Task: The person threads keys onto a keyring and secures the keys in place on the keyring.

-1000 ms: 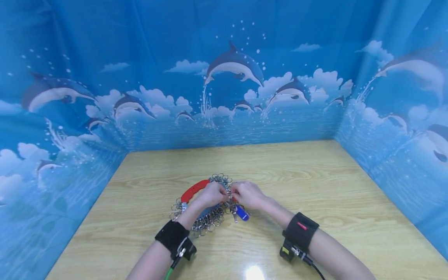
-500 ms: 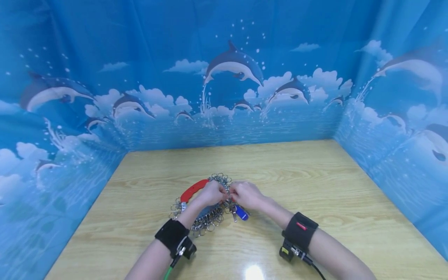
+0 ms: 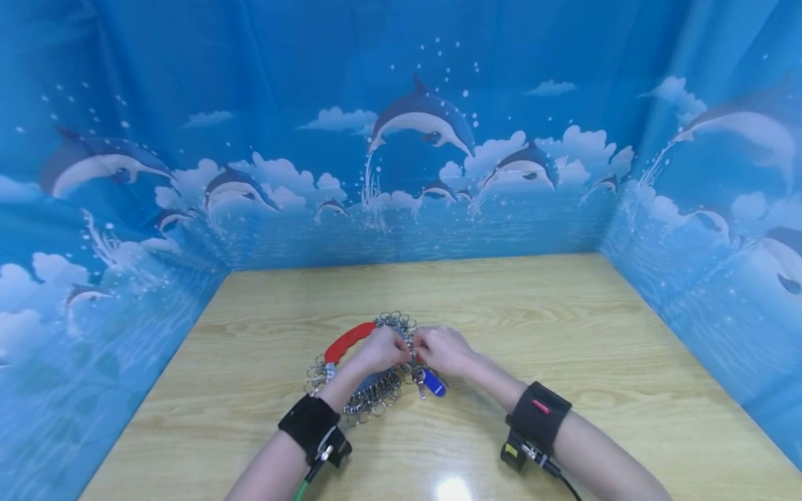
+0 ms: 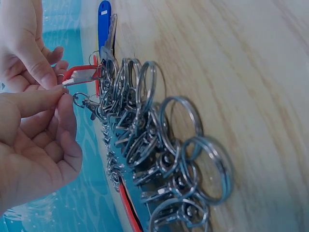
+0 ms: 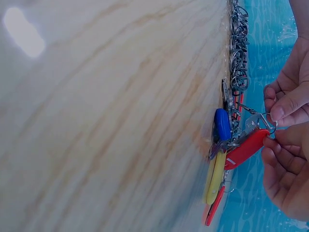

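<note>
My left hand (image 3: pixel 383 348) and right hand (image 3: pixel 443 350) meet fingertip to fingertip over the right end of a key holder with a red handle (image 3: pixel 348 341). In the right wrist view, the left thumb and finger pinch a metal key ring (image 5: pixel 275 123) on a snap clasp. Just below, my right fingertips pinch the ring end of a red key tag (image 5: pixel 246 149), which hangs down toward the table. Several metal split rings (image 4: pixel 181 125) with clasps line the holder's edge. A blue key tag (image 3: pixel 434 383) and a key (image 3: pixel 421 386) lie beside the right hand.
A yellow key tag (image 5: pixel 216 177) and another red tag (image 5: pixel 214 207) lie by the blue one in the right wrist view. The wooden table (image 3: pixel 532 306) is enclosed by a blue dolphin-print curtain (image 3: pixel 282 90). Cables run from both wrist cameras.
The hands stay close together in nearly the same place, with only slight finger movement. The whole head view shifts a little; the key holder and tags lie as before.
</note>
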Demonstrator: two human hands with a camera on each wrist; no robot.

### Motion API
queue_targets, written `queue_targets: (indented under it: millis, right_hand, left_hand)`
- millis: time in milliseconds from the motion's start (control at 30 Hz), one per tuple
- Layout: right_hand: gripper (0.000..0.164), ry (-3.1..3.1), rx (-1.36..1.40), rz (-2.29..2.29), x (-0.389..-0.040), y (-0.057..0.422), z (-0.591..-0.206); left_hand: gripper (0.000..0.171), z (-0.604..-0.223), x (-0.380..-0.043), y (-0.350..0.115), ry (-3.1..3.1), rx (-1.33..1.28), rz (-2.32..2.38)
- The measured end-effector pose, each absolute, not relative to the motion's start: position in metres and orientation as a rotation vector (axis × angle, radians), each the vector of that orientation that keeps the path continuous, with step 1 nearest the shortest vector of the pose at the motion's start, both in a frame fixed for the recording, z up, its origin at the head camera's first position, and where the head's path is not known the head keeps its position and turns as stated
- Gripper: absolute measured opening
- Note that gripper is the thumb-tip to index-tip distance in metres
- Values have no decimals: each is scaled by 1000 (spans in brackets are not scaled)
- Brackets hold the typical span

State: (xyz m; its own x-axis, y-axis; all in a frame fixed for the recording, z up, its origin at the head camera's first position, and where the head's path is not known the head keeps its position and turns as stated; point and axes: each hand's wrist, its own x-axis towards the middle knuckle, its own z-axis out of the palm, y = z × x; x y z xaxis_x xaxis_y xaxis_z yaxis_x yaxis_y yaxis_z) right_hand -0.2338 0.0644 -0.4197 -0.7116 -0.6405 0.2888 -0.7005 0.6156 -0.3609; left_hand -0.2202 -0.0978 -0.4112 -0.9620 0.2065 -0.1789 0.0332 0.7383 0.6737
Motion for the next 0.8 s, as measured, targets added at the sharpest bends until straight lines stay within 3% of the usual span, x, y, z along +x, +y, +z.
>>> queue_targets:
  millis: [800]
  right_hand:
    - [5,-2744,1105,689,-233,64,-418]
  left_hand:
    - [12,-408,-220,-92,2729,87,1035]
